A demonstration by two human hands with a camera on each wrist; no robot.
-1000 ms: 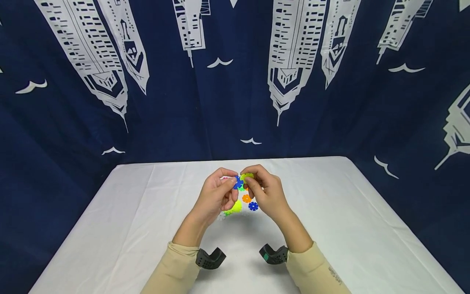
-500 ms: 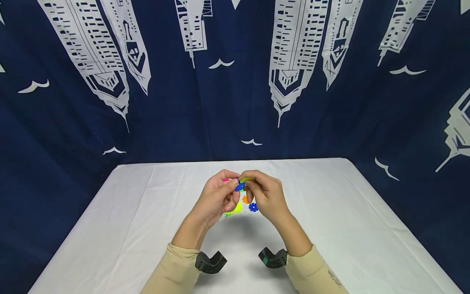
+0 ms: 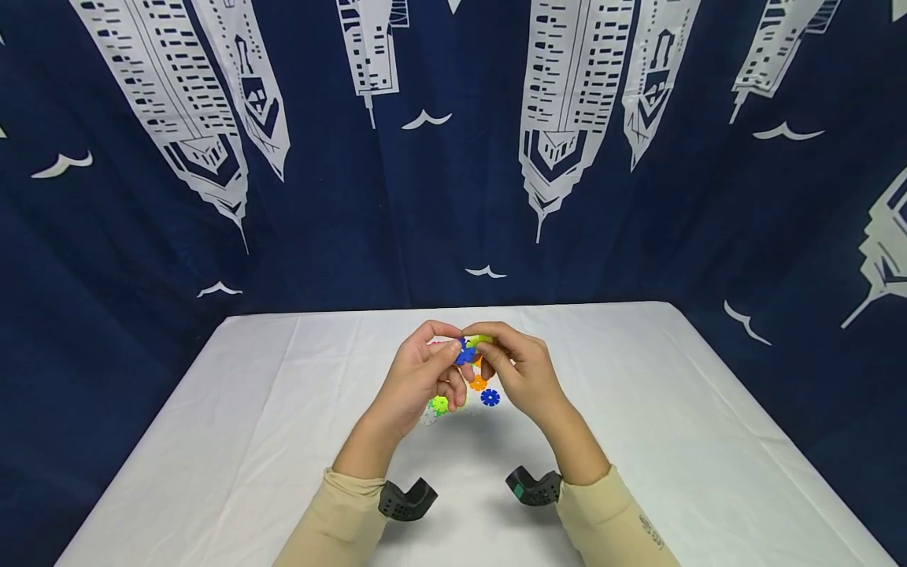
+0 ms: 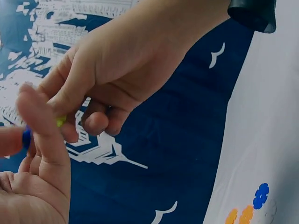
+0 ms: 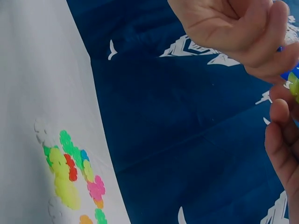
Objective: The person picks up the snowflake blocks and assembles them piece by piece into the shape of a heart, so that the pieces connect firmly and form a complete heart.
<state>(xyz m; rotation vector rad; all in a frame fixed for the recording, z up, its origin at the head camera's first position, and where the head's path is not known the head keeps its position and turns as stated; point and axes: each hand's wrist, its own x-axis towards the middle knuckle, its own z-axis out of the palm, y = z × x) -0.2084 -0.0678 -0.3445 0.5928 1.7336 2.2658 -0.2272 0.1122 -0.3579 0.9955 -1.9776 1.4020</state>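
We class this place as a curtained tabletop set-up; whether home, office or studio, we cannot tell. We note a white-covered table [image 3: 283, 441], a navy curtain [image 3: 439, 213] printed with inverted skyscrapers [image 3: 574, 71] and birds [image 3: 425, 117] filling the background, and black wrist-worn devices [image 3: 407, 501].

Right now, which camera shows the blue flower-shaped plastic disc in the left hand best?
The head view: the blue flower-shaped plastic disc, pinched by the left hand, shows part of its notched face. The left wrist view gives only a thin blue sliver; the right wrist view gives blue patches near its right edge, partly behind that hand.
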